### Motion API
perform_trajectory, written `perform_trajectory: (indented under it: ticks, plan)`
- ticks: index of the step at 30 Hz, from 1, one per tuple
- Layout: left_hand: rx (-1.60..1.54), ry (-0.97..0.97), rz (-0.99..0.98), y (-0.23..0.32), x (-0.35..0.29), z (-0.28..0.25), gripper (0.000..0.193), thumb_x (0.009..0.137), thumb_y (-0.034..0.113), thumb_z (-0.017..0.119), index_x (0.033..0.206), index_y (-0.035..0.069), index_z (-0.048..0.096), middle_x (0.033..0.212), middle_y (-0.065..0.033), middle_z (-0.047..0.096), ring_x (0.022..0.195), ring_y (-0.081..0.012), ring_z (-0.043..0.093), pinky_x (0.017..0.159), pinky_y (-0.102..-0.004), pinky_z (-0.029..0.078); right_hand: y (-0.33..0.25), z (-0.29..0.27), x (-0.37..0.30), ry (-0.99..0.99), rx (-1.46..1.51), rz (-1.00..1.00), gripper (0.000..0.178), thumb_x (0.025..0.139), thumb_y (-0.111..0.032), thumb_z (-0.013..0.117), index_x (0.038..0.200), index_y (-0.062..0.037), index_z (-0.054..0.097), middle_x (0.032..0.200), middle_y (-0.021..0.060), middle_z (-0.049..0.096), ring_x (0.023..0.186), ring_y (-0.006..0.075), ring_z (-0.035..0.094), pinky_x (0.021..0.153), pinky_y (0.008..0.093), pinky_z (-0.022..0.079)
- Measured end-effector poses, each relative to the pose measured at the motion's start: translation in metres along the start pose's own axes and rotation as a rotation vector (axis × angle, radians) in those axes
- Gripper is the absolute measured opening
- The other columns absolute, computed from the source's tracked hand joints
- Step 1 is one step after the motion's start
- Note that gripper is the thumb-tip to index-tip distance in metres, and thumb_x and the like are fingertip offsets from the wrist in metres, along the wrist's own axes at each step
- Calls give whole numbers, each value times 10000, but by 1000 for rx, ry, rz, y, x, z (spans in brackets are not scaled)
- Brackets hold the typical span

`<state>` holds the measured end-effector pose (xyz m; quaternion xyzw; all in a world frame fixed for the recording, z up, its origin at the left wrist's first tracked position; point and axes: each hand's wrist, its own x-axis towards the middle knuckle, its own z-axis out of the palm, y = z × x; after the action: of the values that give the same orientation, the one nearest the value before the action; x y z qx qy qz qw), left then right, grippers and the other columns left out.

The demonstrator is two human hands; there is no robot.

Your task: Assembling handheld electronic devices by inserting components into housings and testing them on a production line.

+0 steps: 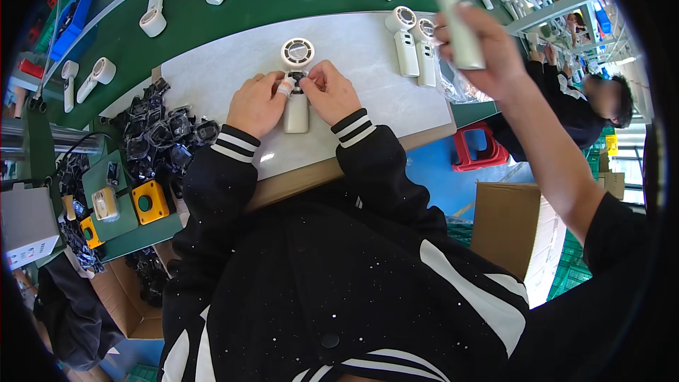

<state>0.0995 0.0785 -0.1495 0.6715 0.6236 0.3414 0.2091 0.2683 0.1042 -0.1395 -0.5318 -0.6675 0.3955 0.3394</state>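
Note:
A white handheld fan (297,114) lies on the pale board in front of me, its round head pointing away. My left hand (256,105) grips its neck from the left, fingers closed, with a white wrap on one finger. From the right, my right hand (330,95) pinches at the same spot. A small dark part (298,78) shows between my fingertips at the neck; its exact shape is partly hidden. To the left lies a heap of glossy black pieces (159,129).
Two white fans (405,49) lie at the board's right end. Another person's hand (495,53) reaches in from the right with a blurred fan (461,32). More fans line the green conveyor (191,21). Button boxes (149,202) sit left; a red stool (479,147) and carton (506,223) stand right.

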Motion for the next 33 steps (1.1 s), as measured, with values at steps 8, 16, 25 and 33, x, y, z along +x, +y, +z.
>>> perform_trajectory:
  ticks: [8,16,25,33]
  plan:
    - [-223,-117,-137,12,-2,11,304,877,101,497,1166,23,555,1049,-145,634,884,-279,598,759,-338,474,3,0,-4,-82,-6,73,238,888,-102,514,1123,-61,504,859,119,599,736,228,551,728,325,466]
    - [-679,76,10,34,-17,3,427,830,-8,517,1256,19,490,1108,-139,567,891,-228,570,775,-314,473,-11,8,-13,11,392,-245,322,915,-62,472,1236,-43,455,988,136,583,845,207,545,788,319,452]
    - [-674,173,114,51,-26,-22,452,787,-60,516,1234,11,505,1044,-115,552,831,-196,543,750,-303,466,-28,5,-18,-70,591,-347,320,932,-50,487,1249,-18,459,999,100,588,864,170,530,827,278,434]
    - [-638,306,97,62,-28,-26,372,786,-65,520,1150,3,564,1019,-102,574,839,-189,551,754,-289,461,-50,20,-26,-11,770,-234,345,917,-64,528,1255,-20,472,1076,94,577,891,155,535,851,262,429]
